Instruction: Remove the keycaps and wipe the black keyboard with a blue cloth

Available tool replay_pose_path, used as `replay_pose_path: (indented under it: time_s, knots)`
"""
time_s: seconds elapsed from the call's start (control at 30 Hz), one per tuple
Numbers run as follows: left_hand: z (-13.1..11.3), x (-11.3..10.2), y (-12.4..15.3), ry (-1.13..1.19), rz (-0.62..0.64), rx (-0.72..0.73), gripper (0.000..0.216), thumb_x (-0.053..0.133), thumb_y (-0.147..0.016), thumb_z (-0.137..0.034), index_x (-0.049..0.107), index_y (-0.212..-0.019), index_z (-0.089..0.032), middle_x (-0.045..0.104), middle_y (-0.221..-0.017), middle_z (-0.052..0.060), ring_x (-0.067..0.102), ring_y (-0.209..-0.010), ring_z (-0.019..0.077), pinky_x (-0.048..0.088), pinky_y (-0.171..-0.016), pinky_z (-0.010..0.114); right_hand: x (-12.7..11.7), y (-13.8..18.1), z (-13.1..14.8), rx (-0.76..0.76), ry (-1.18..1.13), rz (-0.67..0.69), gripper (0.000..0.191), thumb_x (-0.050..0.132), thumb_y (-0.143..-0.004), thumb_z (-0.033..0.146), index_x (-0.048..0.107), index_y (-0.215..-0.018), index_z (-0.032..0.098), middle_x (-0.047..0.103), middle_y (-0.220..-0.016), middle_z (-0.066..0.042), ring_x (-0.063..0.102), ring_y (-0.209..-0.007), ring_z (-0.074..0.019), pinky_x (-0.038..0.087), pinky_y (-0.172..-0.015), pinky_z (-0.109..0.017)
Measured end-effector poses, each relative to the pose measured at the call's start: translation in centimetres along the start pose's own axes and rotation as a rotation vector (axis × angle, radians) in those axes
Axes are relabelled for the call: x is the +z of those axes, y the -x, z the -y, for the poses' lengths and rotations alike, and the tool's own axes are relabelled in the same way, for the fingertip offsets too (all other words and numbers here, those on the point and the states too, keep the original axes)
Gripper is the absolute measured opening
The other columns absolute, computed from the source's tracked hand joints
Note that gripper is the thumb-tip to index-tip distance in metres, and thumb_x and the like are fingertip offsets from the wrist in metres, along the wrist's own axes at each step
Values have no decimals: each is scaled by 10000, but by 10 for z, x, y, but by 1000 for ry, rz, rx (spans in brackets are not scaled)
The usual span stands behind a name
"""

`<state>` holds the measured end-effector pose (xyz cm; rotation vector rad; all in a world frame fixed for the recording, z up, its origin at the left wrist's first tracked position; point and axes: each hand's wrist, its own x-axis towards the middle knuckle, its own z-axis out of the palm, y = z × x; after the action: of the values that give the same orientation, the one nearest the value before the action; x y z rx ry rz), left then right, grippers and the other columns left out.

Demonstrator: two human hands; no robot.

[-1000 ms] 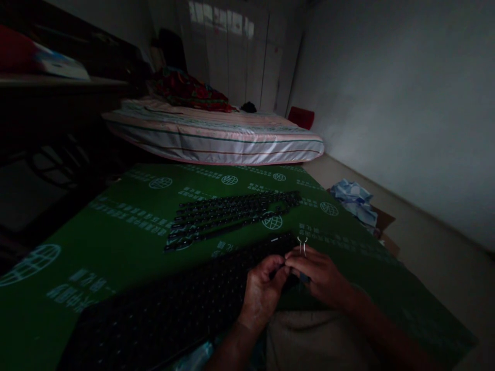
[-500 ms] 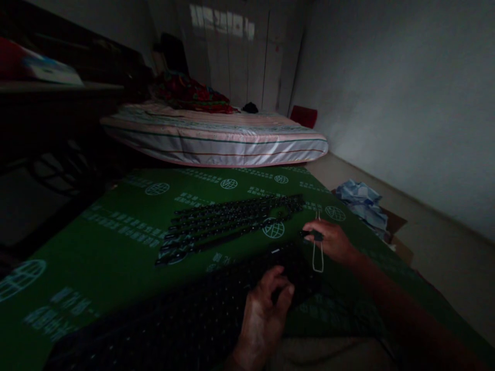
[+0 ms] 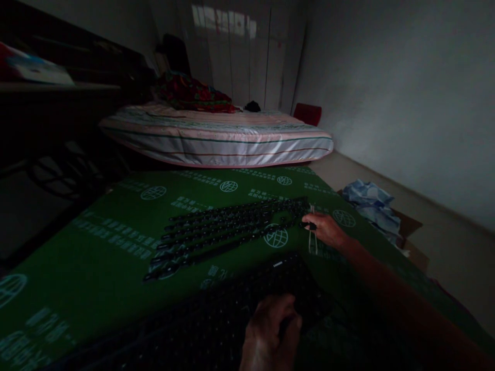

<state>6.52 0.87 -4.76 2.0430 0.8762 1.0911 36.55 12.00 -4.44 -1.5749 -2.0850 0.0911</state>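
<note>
Right arm stretched forward across surface [image 3: 96,257]. Right hand [image 3: 328,230] at right end of keycaps [image 3: 228,224], fingers pinched on puller [image 3: 311,241]: thin wire loops, small black handle, held just above surface.

Left hand [image 3: 270,332] near body, knuckles up, fingers curled on keyboard [image 3: 216,319]. Cannot tell if gripping.

Keyboard: black, flat, matte, dim.

Keycaps: small, dark, glossy, laid in long slanted rows beyond keyboard.

Surface: green cover, pale globe prints and text.

Bed [image 3: 216,139]: striped, sheeny fabric, behind.

Shiny metal wire puller [image 3: 310,244], matt plastic keycaps [image 3: 232,221], green cloth [image 3: 96,247].
</note>
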Motion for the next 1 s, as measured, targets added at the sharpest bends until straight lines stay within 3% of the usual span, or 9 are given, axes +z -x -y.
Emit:
replay_pose_path:
  time_s: [0.2, 0.57, 1.0]
  knots:
    - [2, 0, -1, -32, -18, 115, 367, 590, -787, -90, 573, -1116, -253, 730, -838, 0, 699, -774, 153, 579, -694, 227, 3, -1, -3, -7, 54, -3, 230, 533, -825, 131, 677, -982, 217, 684, -908, -55, 646, -830, -169, 492, -762, -281]
    - [0, 0, -1, -10, 4, 62, 325, 570, -770, -99, 606, -1060, -242, 719, -771, 5, 684, -787, 178, 564, -690, 258, 8, 7, 3, 37, 175, -146, 197, 585, -836, 178, 675, -999, 243, 705, -954, -48, 670, -869, -180, 515, -799, -290]
    - [-5, -1, -1, -5, 17, 10, 303, 567, -767, -110, 626, -1031, -245, 717, -767, 13, 682, -802, 186, 563, -679, 256, 10, 2, 9, 41, 227, -131, 201, 587, -832, 180, 690, -985, 258, 719, -947, -43, 675, -868, -182, 522, -761, -281]
